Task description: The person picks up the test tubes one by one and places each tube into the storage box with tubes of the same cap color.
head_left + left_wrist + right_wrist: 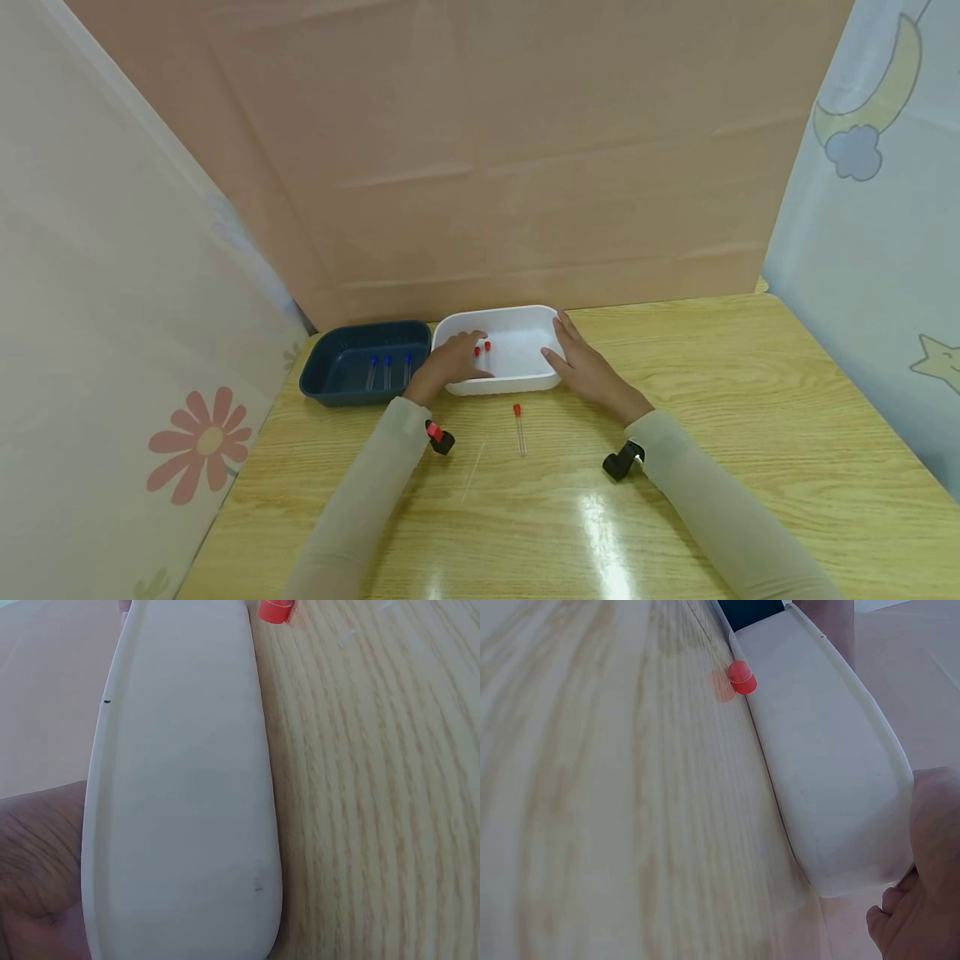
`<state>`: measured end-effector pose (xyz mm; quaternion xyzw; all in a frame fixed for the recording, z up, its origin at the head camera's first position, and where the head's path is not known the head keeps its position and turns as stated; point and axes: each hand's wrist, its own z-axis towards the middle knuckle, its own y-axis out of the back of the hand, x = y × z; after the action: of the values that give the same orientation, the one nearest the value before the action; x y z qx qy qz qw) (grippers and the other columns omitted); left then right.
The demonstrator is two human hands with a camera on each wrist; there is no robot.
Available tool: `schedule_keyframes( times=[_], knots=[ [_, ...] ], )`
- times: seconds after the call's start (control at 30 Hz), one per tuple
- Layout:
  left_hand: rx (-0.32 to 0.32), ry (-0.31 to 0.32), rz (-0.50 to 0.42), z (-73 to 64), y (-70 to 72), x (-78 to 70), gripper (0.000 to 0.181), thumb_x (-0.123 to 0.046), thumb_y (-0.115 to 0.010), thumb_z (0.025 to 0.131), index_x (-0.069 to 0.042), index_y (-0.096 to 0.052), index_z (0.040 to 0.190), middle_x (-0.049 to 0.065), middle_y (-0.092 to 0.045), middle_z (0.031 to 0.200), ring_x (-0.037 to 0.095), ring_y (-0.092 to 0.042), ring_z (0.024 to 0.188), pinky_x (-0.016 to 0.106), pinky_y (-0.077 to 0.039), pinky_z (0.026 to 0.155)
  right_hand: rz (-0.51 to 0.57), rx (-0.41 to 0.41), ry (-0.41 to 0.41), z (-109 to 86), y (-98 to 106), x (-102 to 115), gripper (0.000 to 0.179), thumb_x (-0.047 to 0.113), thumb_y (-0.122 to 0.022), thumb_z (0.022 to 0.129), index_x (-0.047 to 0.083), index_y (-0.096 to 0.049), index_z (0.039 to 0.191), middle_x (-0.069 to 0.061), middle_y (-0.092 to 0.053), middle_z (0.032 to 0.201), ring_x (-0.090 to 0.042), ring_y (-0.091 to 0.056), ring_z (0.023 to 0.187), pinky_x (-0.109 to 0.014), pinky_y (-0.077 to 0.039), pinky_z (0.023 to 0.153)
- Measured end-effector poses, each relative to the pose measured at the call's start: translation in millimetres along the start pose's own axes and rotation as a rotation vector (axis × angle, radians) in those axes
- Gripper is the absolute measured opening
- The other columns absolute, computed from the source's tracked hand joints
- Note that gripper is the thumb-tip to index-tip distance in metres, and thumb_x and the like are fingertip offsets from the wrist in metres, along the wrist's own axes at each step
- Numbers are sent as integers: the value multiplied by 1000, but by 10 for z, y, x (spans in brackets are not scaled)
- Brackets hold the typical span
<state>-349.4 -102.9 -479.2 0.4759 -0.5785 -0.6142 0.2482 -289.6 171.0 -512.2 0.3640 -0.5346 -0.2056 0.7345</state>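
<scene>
In the head view, my left hand (454,357) reaches over the left end of the white tray (517,385), thumb and fingers spread apart. Two red-capped tubes (487,346) lie inside, close to those fingers and partly hidden by the hand. At the opposite end, my right hand (588,371) grips the tray's wall, thumb inside and fingers at the rim. The right wrist view shows curled fingers (889,907) beside the tray's end. Another red-capped tube (520,429) lies on the table in front; its cap (742,677) shows in that view too.
A dark blue tray (330,400) stands immediately left of the white one, with three blue-capped tubes (387,375) in it. Both trays are near the backdrop (510,167) at the rear of the wooden table (712,375). Patterned cloth hangs at both sides.
</scene>
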Motion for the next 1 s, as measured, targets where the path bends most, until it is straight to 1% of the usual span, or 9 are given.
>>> schedule_keyframes(
  times=[0.2,0.27,0.43,0.57,0.77,0.9,1.0],
  knots=[
    [-43,-29,-45,-9,-27,45,83,-41,-83,85,-11,-43,152,13,-59,135,30,-54,125,45,-45,107,-4,1,-6,3,1,11,81,56,-33,107,2,-6,161,2,14,169,-24,-1,156,-50,-15,123],
    [-62,-41,-50,-26,-21,47,81,-40,-82,86,-11,-44,151,13,-59,135,31,-54,126,46,-45,107,-3,1,-5,-2,4,16,80,55,-33,108,1,-6,161,2,14,169,-24,0,156,-50,-15,123],
    [-99,-43,-74,-90,18,30,73,-38,-78,91,-12,-46,151,15,-58,140,31,-53,128,48,-46,105,-1,-4,3,-7,3,11,80,55,-33,108,2,-6,161,2,14,169,-25,0,156,-51,-15,123],
    [-128,-46,-96,-161,51,24,67,-38,-74,94,-13,-47,150,15,-57,141,30,-55,126,48,-47,104,-1,-7,6,-8,5,10,79,54,-34,108,2,-5,161,1,14,169,-26,0,156,-53,-15,122],
    [-183,-61,-126,-287,88,19,59,-35,-71,97,-13,-51,148,11,-54,147,28,-52,133,47,-44,108,-7,-4,1,1,5,5,80,54,-33,108,2,-5,161,1,14,169,-26,0,156,-53,-14,123],
    [-212,-85,-147,-367,101,3,58,-33,-71,97,-11,-51,147,9,-54,148,28,-50,134,47,-42,110,-8,-1,-1,6,17,0,80,55,-32,108,2,-4,161,2,16,168,-25,0,156,-52,-14,123],
    [-225,-109,-146,-427,100,-3,58,-33,-71,97,-11,-52,147,7,-53,148,27,-50,135,46,-42,111,-5,2,-3,3,13,-5,80,54,-32,108,2,-4,161,1,15,169,-26,1,156,-53,-14,123]
  ],
)
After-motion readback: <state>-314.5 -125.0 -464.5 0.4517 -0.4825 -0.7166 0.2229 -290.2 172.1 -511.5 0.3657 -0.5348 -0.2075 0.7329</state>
